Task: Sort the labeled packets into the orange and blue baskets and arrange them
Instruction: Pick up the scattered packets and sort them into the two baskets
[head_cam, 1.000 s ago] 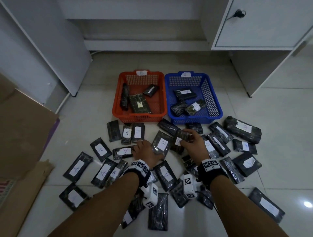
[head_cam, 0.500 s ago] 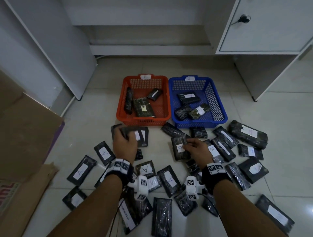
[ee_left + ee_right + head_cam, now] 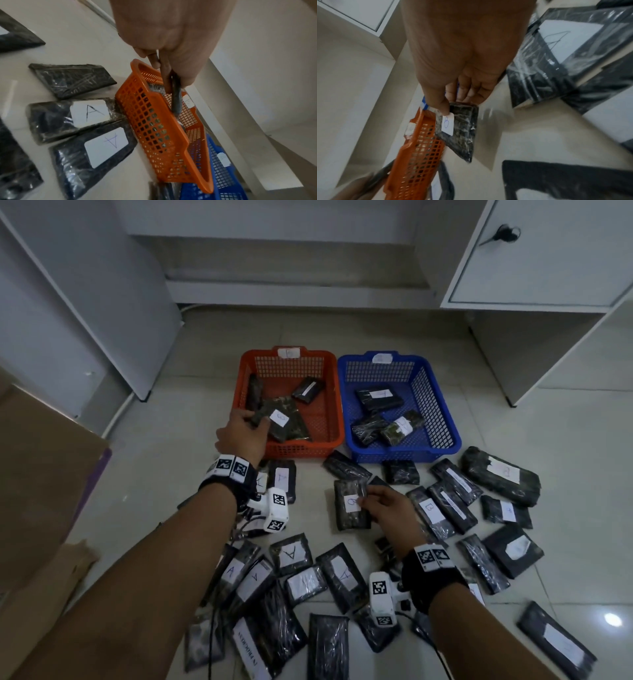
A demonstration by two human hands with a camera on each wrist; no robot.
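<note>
An orange basket [image 3: 329, 371] and a blue basket [image 3: 435, 392] stand side by side on the floor, each with a few dark packets inside. My left hand [image 3: 245, 429] grips a dark packet with a white label [image 3: 274, 419] over the orange basket's front left corner; the left wrist view shows that packet [image 3: 176, 94] edge-on between thumb and fingers. My right hand [image 3: 383, 505] pinches a packet labeled B [image 3: 351, 505] just in front of the baskets; in the right wrist view the thumb lies on that packet [image 3: 460, 125] beside its label.
Several labeled dark packets [image 3: 291, 556] lie scattered over the tiled floor [image 3: 565, 440] around my arms. Cardboard [image 3: 37, 474] lies at the left. White cabinets [image 3: 548, 258] stand behind and to the right of the baskets.
My left hand has carried its packet from the floor up and forward to over the orange basket. My right hand stays on the B packet in almost the same spot.
</note>
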